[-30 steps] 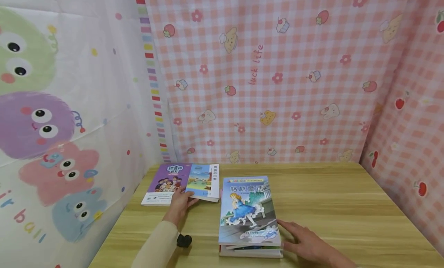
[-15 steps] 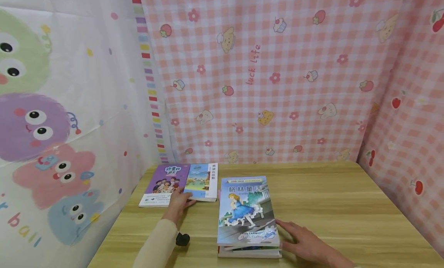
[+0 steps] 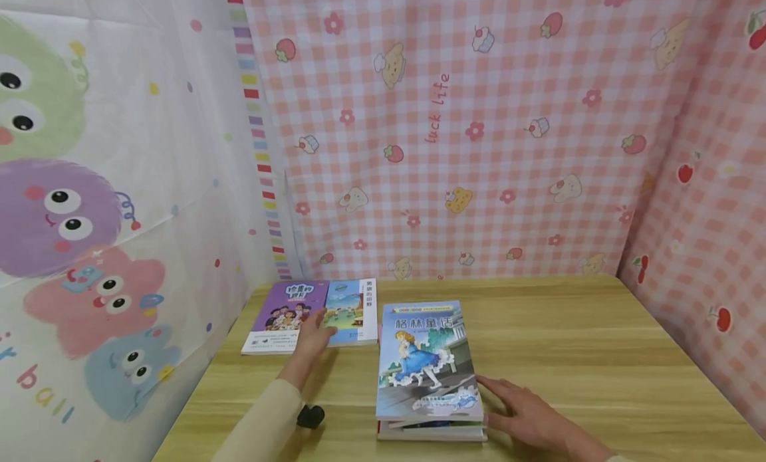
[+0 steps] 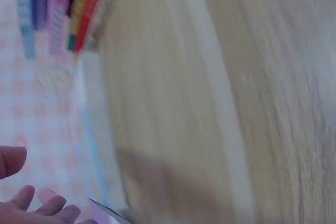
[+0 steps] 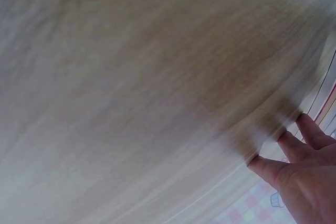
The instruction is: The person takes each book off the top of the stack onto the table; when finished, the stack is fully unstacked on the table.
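Note:
In the head view, a purple picture-cover book (image 3: 296,302) and a blue book with a white spine strip (image 3: 347,309) lie side by side at the table's back left. My left hand (image 3: 311,339) reaches over where they meet, thumb and fingers apart. The left wrist view catches its spread fingertips beside a book edge. Nearer me stands a stack of books, topped by a storybook (image 3: 425,362) with a blue-dressed girl on its cover. My right hand (image 3: 526,409) is at the stack's right side, its extended fingertips close against the books; the right wrist view shows these fingers (image 5: 268,169) on the tabletop.
A wood-grain table (image 3: 556,349) carries everything. Pink checked cloth (image 3: 509,163) hangs behind and to the right, and a white cartoon-print cloth (image 3: 191,183) on the left. A small black object (image 3: 310,417) sits by my left wrist. Book spines (image 4: 58,11) show in the left wrist view.
My left hand has come up off the near edge of the two books, its fingers spreading. The right hand and the stack stay in place.

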A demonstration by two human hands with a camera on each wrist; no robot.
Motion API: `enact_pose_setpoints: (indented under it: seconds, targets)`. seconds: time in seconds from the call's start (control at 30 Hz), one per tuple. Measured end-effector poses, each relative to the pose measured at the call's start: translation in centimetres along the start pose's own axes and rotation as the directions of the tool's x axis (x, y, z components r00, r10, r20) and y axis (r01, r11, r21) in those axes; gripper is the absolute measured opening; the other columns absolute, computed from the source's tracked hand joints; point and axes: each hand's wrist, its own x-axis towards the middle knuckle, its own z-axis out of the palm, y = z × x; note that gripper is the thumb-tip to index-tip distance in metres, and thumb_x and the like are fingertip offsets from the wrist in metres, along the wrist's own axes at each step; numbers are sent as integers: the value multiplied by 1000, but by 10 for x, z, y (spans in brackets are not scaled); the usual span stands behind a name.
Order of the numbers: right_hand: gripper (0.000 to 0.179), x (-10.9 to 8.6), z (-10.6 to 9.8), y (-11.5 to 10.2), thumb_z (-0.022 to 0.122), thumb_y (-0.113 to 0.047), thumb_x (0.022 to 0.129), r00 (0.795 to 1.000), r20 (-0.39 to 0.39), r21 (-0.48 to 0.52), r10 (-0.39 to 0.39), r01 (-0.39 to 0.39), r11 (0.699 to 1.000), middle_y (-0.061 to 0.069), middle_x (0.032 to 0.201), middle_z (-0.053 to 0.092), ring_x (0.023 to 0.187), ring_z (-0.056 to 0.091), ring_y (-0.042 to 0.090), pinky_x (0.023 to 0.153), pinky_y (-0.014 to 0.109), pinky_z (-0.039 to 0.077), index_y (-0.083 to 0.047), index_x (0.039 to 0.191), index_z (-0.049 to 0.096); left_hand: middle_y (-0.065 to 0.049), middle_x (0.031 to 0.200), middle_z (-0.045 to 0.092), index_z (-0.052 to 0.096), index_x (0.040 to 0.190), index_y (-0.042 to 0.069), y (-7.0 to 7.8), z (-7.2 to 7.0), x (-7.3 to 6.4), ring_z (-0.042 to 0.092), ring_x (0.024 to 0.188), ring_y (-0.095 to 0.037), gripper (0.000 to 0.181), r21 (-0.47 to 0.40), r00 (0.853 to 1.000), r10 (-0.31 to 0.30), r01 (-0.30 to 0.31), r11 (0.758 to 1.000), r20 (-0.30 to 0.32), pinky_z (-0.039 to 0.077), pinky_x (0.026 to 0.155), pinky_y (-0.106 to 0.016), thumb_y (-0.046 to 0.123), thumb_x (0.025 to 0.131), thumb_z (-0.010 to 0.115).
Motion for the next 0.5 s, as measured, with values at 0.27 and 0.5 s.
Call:
enact_pose_setpoints:
  seconds: [0.27,0.5]
  targets:
    - [71,1,-1,-1,64,-49,93,1000,16,4,11,-11,1000,24,144,48,131,42,51,100,80,18,-13,151,42,-35,122,56,47,134,-15,22,4,-19,59,111,-44,50,-72,1000,11,-11,997,-2,54,90,-48,0,90,65]
    - [71,0,-1,-2,64,-48,93,1000,-3,-9,1,-1,1000,24,143,49,130,43,51,101,80,18,-13,151,42,-25,116,62,45,137,-13,26,13,-44,62,102,-31,51,-168,993,-76,91,982,95,54,87,-49,11,96,64]
